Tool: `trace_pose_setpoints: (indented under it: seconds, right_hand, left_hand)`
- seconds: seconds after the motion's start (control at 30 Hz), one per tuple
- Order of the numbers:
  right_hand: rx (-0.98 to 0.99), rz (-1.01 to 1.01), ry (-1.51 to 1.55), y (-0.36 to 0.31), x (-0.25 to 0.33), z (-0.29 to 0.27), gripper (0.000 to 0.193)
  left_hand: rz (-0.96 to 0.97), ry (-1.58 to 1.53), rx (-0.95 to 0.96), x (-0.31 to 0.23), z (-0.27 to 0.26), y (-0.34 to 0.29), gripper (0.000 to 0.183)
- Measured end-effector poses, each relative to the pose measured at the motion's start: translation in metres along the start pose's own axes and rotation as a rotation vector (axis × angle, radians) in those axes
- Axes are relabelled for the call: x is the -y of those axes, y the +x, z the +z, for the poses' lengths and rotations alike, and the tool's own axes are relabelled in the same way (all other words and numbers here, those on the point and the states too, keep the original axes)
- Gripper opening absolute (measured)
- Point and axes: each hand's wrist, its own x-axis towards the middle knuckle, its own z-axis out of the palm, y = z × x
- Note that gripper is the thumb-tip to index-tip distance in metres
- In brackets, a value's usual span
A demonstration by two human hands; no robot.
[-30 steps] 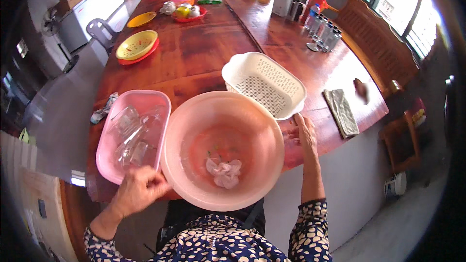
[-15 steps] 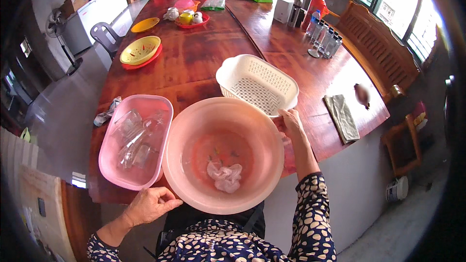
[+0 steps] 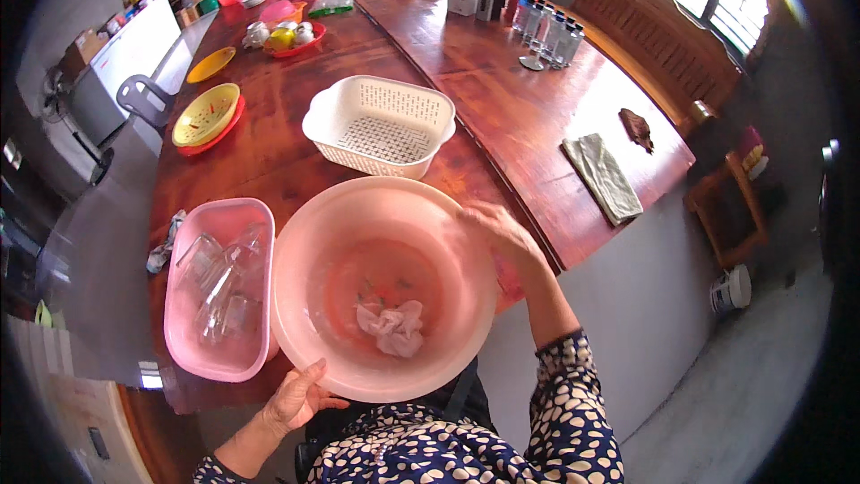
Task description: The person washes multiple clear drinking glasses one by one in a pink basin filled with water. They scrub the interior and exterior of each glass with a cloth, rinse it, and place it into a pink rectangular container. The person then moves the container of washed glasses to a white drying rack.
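A wide pale-pink basin (image 3: 309,255) sits at the table's near edge, in front of me. Crumpled whitish wet material (image 3: 391,330) and small dark bits lie in its bottom. My left hand (image 3: 300,399) grips the basin's near-left rim, thumb over the edge and fingers below. At the upper-right rim is my right hand (image 3: 502,231), its fingers smeared by motion. A white perforated basket (image 3: 381,139) stands just beyond the basin with nothing in it. To the left, a pink rectangular tub (image 3: 264,282) holds several clear glasses (image 3: 215,291).
A folded grey-green cloth (image 3: 602,177) and a brown object (image 3: 637,129) lie at right. Glass bottles (image 3: 555,38) stand farther back. Yellow colander (image 3: 206,116) and red tray (image 3: 309,43) are on the far left. A crumpled cloth (image 3: 166,242) lies beside the tub.
My right hand has let go of the white basket and moved to the basin's rim. The basket now sits farther left and turned. My left hand has taken the near rim.
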Motion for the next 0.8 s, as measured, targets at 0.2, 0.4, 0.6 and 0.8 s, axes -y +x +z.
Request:
trace_pose_setpoints:
  seconds: [0.2,0.4,0.6,0.8]
  right_hand:
    - [0.049,0.037,0.657,-0.067,-0.046,0.037,0.071]
    - [-0.054,0.041,0.754,-0.084,-0.058,0.037,0.065]
    - [-0.265,-0.046,0.788,-0.139,-0.031,0.005,0.065]
    - [-0.507,-0.123,0.697,-0.177,-0.017,-0.045,0.063]
  left_hand:
    - [0.096,-0.068,-0.024,0.008,-0.001,0.026,0.049]
    - [0.131,-0.069,-0.013,0.009,0.019,0.016,0.054]
    - [0.161,0.084,0.092,-0.017,0.068,0.019,0.062]
    - [0.056,0.142,0.203,-0.032,0.111,0.08,0.058]
